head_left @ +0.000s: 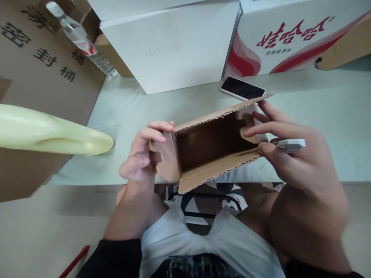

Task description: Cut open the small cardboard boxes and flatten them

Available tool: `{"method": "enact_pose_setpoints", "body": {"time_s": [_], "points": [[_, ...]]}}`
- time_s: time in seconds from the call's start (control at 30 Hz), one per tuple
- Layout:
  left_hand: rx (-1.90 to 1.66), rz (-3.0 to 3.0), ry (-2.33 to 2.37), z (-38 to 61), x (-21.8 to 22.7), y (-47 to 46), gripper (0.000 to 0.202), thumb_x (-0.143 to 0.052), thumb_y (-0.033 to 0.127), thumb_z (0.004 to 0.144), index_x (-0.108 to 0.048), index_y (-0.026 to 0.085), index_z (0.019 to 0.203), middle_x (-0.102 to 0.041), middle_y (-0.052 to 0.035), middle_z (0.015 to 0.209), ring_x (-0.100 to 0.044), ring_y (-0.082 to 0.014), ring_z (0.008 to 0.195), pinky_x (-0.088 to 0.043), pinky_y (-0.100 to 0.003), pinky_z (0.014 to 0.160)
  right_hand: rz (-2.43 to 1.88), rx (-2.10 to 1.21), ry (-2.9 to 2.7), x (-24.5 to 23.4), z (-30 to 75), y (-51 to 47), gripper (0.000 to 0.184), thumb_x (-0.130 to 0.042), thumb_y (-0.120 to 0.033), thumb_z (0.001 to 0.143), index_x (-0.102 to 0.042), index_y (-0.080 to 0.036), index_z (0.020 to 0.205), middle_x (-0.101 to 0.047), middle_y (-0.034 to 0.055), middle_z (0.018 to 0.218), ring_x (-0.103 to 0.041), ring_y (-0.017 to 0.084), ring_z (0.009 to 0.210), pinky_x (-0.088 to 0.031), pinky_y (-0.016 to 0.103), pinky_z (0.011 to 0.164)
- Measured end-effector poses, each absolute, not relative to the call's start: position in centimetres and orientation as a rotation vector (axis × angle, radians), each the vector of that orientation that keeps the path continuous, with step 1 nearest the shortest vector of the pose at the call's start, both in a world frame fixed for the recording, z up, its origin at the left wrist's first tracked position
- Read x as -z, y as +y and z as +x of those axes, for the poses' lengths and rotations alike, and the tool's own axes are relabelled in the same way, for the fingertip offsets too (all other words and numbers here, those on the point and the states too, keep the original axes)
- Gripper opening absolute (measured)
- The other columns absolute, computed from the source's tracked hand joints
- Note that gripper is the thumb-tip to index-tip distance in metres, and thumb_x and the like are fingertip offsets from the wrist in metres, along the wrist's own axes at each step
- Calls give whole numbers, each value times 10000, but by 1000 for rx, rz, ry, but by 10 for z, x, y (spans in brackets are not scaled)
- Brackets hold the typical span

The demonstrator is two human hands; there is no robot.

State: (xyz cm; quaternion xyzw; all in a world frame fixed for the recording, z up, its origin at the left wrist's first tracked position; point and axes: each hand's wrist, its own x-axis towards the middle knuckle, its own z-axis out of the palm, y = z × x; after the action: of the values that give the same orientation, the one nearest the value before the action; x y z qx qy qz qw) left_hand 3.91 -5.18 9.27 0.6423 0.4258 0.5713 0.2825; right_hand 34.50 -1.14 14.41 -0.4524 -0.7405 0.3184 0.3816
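Observation:
A small brown cardboard box is held between my hands with its mouth facing me; its flaps stand open and the inside looks dark and bare. My left hand grips the left end, fingers around the folded-out side flap. My right hand holds the right end, with the thumb by the lower flap and the fingers against the right side flap. A small pale grey piece pokes out between my right thumb and fingers; most of it is hidden, so its kind is unclear.
A phone lies on the pale green table behind the box. White cartons line the back, one with red lettering. At left are a large brown carton, a water bottle and a pale yellow curved object.

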Motion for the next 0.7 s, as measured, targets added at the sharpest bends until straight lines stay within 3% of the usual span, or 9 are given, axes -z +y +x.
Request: {"method": "enact_pose_setpoints", "body": {"time_s": [0.17,0.33,0.4,0.47,0.53,0.6,0.7], "points": [[-1465,2091,1298,44,-85,-46,362,-666,524,926,-616,427,1272,-445,-8,1595,-419,-344,1516,-366,-623,1247,-1081,-807,-1901,-144,341,-13,146,-708,-400,903,-784,-278,876,-728,88,1392,-605,388,1421,-549,552,1133],[-1488,2165,1297,40,-65,-29,549,-816,507,851,-621,398,1352,-297,-26,1697,-284,-387,1590,-230,-650,1310,-1120,-776,-1914,-144,335,-12,118,-703,-358,895,-762,-260,922,-696,95,1437,-632,380,1386,-546,558,1122],[-1584,2067,1240,39,-59,-26,715,-846,554,809,-548,412,1444,-276,-47,1712,-295,-399,1583,-284,-655,1283,-1156,-711,-1888,-141,333,-10,119,-706,-366,896,-740,-269,955,-722,92,1376,-624,369,1391,-528,568,1133],[-1603,1949,1160,39,-57,-26,788,-846,575,802,-487,424,1488,-364,-70,1669,-394,-390,1535,-403,-623,1215,-1194,-639,-1857,-136,332,-6,148,-718,-377,891,-715,-282,1005,-723,85,1345,-629,363,1375,-522,585,1128],[-1592,1805,1128,39,-57,-27,641,-769,595,873,-525,403,1434,-535,-79,1534,-539,-351,1425,-490,-562,1144,-1237,-564,-1840,-129,332,-2,189,-719,-369,890,-690,-294,1061,-711,82,1325,-645,359,1335,-518,603,1118],[-1619,1709,1118,41,-61,-30,482,-660,600,954,-563,385,1375,-674,-62,1329,-650,-295,1277,-526,-512,1098,-1295,-490,-1842,-122,332,3,257,-717,-341,883,-665,-294,1130,-681,99,1330,-636,364,1326,-506,616,1123],[-1627,1796,1054,42,-69,-32,434,-608,600,980,-596,382,1355,-729,-34,1095,-690,-257,1136,-546,-475,1053,-1350,-405,-1865,-114,332,7,421,-743,-327,852,-623,-278,1253,-616,143,1395,-565,395,1390,-482,628,1146]]}}
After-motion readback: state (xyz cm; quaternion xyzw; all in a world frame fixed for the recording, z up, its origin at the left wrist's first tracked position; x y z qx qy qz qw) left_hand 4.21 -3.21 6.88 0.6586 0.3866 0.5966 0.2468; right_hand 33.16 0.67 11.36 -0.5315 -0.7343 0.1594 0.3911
